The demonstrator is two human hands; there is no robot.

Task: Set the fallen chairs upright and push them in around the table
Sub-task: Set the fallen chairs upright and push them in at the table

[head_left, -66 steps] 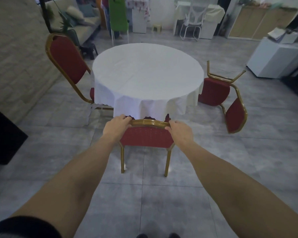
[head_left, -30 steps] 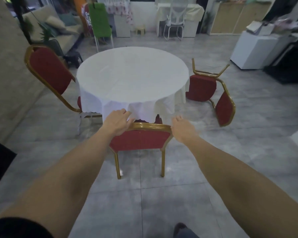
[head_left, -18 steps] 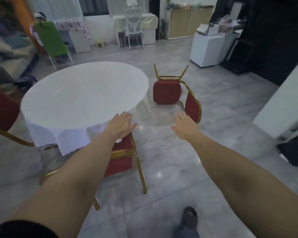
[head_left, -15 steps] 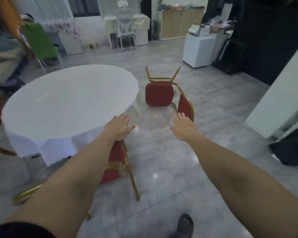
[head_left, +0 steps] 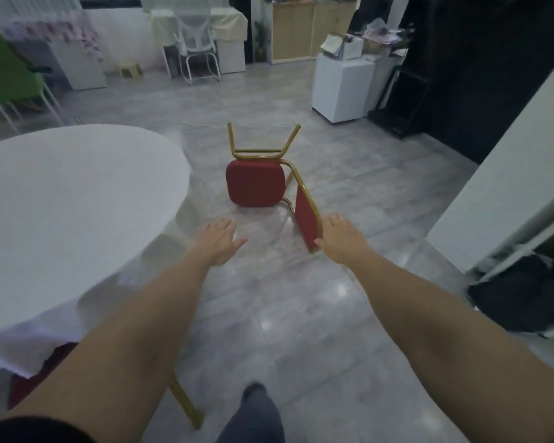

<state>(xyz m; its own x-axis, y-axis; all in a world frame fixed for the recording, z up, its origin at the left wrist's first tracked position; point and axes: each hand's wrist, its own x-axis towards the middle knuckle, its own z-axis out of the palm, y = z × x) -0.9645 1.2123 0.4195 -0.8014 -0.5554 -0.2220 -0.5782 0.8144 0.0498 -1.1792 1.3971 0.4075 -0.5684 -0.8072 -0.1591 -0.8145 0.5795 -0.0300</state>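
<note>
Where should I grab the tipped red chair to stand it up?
Grip the gold top rail of the fallen chair's backrest, coming from the near side, one of the hands at each corner. The chair lies on its back, legs pointing away, and that rail is nearest the open right hand.

Fallen chair (head_left: 255, 183): red cloth, gold metal; floor (head_left: 301, 314) glossy tile

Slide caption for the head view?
Both open hands reach toward fallen red, gold-framed chair beside white-clothed round table.
</note>
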